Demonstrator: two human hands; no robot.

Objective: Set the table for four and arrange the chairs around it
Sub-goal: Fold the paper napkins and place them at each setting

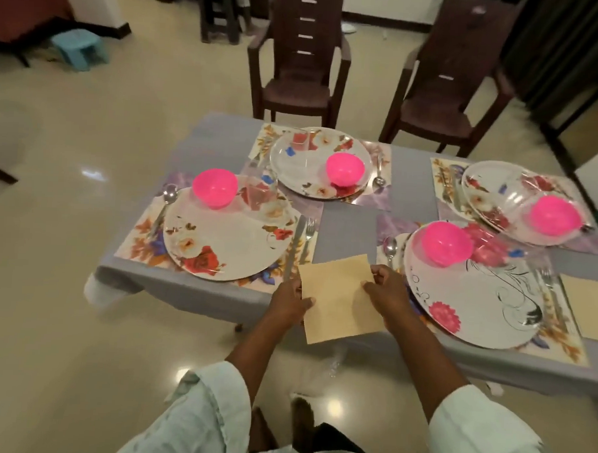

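Nearest, left hand and right hand pinching opposite edges of a tan napkin, fingers curled onto it, held at the near edge of the grey-clothed table between two floral plates. Farther on, pink bowls on all four plates, cutlery beside them on floral placemats, then two dark chairs just beyond the far side; no readable writing anywhere.

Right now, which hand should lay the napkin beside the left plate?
Left, probably. The left hand pinches the napkin's edge nearest that plate; the right hand holds the far edge.
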